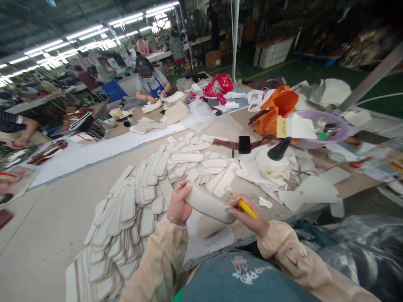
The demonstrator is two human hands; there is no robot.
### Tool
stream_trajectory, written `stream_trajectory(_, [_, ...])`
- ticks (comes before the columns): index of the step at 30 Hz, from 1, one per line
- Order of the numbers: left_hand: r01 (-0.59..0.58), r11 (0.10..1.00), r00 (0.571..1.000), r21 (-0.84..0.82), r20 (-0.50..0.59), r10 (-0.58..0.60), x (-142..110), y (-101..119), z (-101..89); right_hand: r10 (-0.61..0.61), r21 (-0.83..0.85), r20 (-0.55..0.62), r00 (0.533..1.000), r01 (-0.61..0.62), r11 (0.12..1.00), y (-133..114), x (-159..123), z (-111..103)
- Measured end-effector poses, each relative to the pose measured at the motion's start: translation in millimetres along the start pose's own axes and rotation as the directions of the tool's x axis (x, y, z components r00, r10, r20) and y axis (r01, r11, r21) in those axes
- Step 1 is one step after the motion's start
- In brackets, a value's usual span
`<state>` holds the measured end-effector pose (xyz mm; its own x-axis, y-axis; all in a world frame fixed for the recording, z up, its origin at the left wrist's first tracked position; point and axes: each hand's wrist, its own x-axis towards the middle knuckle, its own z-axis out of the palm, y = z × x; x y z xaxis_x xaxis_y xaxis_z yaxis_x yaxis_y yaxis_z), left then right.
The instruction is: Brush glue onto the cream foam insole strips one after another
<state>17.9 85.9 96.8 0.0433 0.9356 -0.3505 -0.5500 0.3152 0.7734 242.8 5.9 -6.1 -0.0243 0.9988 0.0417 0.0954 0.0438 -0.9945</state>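
Tan worktable [47, 218] stretches far and left; above its near edge one pale panel [209, 204] slopes, long axis running from far left to near right. It reaches rightward from the left hand [180, 204], which clasps its left end; one right hand [252, 219], fingers at its right end, wraps round one yellow tool [247, 209]. Stacked panels [128, 204], too overlapped to count, spread left and far; beyond, rightward, sit one phone [244, 144], one orange bag [266, 126], one purple basin [315, 143]
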Motion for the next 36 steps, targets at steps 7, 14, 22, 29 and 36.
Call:
stream_trajectory(7, [-0.128,0.969,0.96,-0.21,-0.272,0.068,15,13,-26.4,0.166,0.26,-0.153,0.974,-0.122,0.958,-23,1,2])
stream_trajectory(14, [-0.164,0.978,0.927,-0.13,-0.361,0.107,12,-3,-42.9,0.143,0.256,-0.177,0.974,-0.095,0.962,-40,2,6])
stream_trajectory(22, [-0.211,0.974,0.904,-0.078,-0.395,0.164,10,-7,-47.1,0.123,0.192,-0.167,0.978,-0.09,0.977,-38,3,2])
stream_trajectory(29, [-0.174,0.923,0.962,-0.343,-0.261,0.084,-10,-21,-28.8,0.167,0.097,-0.202,0.965,-0.15,0.984,-22,2,-3])
stream_trajectory(36, [-0.242,0.918,0.953,-0.313,-0.255,0.164,-14,-30,-25.9,0.167,0.013,-0.195,0.966,-0.168,0.986,-16,4,-10])
